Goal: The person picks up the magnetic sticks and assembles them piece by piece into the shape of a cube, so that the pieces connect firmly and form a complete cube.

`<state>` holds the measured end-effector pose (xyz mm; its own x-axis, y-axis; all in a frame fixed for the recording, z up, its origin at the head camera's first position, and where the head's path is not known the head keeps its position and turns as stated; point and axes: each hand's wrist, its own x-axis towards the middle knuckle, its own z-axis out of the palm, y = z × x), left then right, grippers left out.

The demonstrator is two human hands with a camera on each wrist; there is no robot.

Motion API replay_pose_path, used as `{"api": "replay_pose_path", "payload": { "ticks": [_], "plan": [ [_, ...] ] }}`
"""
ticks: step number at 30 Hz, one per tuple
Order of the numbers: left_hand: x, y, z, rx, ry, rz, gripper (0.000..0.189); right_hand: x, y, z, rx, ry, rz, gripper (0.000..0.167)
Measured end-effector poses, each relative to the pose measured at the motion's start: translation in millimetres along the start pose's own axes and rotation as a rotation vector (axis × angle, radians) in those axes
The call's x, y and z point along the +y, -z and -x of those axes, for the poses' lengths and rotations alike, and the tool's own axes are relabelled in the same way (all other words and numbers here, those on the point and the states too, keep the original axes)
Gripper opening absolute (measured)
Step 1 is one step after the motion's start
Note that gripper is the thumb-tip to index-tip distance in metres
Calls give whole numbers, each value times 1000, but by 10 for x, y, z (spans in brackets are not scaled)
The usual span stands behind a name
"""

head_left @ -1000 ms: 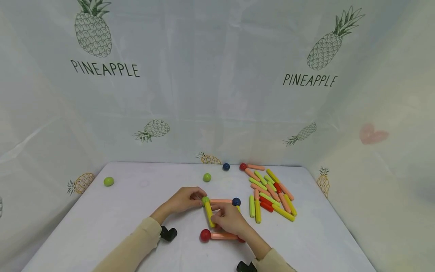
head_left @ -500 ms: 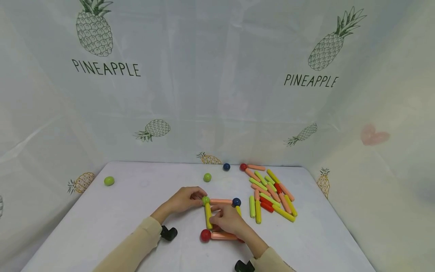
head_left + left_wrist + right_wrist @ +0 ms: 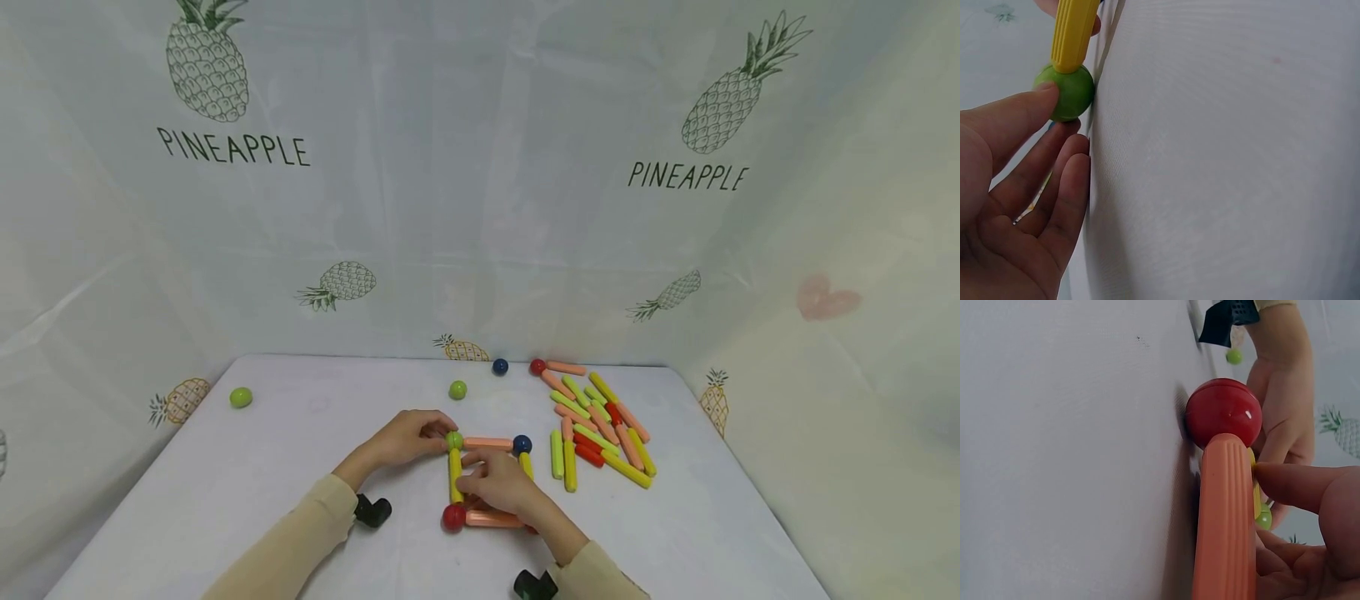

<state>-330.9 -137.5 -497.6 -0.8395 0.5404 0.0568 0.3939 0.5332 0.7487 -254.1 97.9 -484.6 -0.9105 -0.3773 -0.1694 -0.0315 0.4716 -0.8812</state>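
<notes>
My left hand (image 3: 411, 433) pinches a green ball (image 3: 1071, 94) between thumb and fingertips. A yellow ribbed stick (image 3: 455, 472) runs from that ball toward me and meets a red ball (image 3: 453, 517). At the stick's red-ball end, my right hand (image 3: 501, 482) holds it with thumb and fingers. An orange stick (image 3: 1225, 531) joins the red ball on its right side. Together these pieces form a flat four-sided frame, with another orange stick (image 3: 487, 443) at the back, a blue ball (image 3: 522, 445), and a second yellow stick (image 3: 527, 463) partly hidden by my right hand.
A pile of loose orange, yellow, green and red sticks (image 3: 600, 429) lies to the right. Behind the frame sit a green ball (image 3: 457, 389), a blue ball (image 3: 500, 367) and a red ball (image 3: 537, 367). Another green ball (image 3: 241, 397) lies far left on the white table (image 3: 300, 433).
The near end of the yellow stick has swung left with my right hand and now lines up with the red ball. My left hand has stayed on the green ball.
</notes>
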Motion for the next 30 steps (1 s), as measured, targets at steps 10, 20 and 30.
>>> {"api": "replay_pose_path", "payload": {
  "ticks": [10, 20, 30],
  "plan": [
    [24, 28, 5, -15, -26, 3, 23, -9, -27, 3, 7, 23, 19, 43],
    [19, 14, 13, -9, -19, -8, 23, -14, -45, 18, 9, 37, 77, 45],
    [-7, 3, 20, -19, 0, -7, 23, -33, 2, 62, -4, 70, 117, 45]
  ]
}}
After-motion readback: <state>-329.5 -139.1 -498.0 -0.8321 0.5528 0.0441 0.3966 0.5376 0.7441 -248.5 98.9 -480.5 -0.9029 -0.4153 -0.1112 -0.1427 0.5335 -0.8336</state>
